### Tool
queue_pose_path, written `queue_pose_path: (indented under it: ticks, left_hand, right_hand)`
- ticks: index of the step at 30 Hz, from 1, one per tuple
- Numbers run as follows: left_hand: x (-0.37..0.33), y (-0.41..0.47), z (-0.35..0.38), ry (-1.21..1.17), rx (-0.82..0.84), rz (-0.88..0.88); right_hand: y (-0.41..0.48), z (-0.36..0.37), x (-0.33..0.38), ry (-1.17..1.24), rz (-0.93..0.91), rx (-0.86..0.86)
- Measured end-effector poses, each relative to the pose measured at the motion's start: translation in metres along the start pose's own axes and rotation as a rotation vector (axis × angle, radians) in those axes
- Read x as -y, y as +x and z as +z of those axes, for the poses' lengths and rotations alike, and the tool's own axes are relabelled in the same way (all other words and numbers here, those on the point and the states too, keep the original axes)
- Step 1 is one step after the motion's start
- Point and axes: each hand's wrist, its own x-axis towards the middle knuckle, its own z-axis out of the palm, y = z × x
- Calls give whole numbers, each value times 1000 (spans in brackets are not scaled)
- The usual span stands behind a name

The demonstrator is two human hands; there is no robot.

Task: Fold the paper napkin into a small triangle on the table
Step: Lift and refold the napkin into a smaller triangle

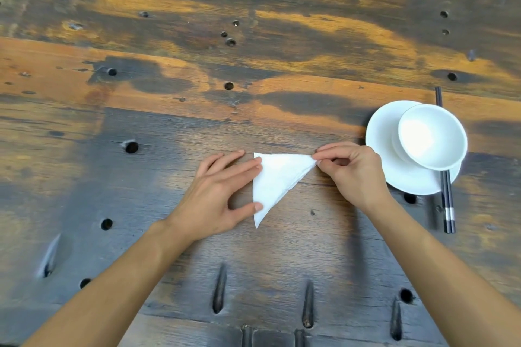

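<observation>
1. The paper napkin (277,180) lay flat on the wooden table (169,127), already a white triangle — one straight edge on its left, one along the top, and a long slanted edge running from the right corner down to the near tip.
2. My left hand (222,200) rested just left of the napkin, fingers spread and not gripping; fingertips pressed the upper part of the left edge and the thumb pressed near the lower tip.
3. My right hand (352,169) sat just right of the napkin, thumb and forefinger pinched together on its right corner, with layers showing there.
4. The coming move turned on this, I judged — the corner in my right pinch lay opposite the pinned left edge, so folding leftward across the napkin would halve it.
5. Right of the napkin stood a white bowl (432,136) on a white saucer (389,149), with dark chopsticks (448,205) running under them.
6. I could read no writing, label or brand anywhere.
</observation>
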Motion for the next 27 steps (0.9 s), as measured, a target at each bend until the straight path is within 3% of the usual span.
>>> queue_pose_path:
  ticks: [18,27]
  left_hand:
    - [8,-2,-9,180,108,74]
    - [9,-3,-9,251,168,69]
  right_hand:
    - [-1,0,2,-18,14,-7]
    - [-10,7,-6,-70,-109,-106]
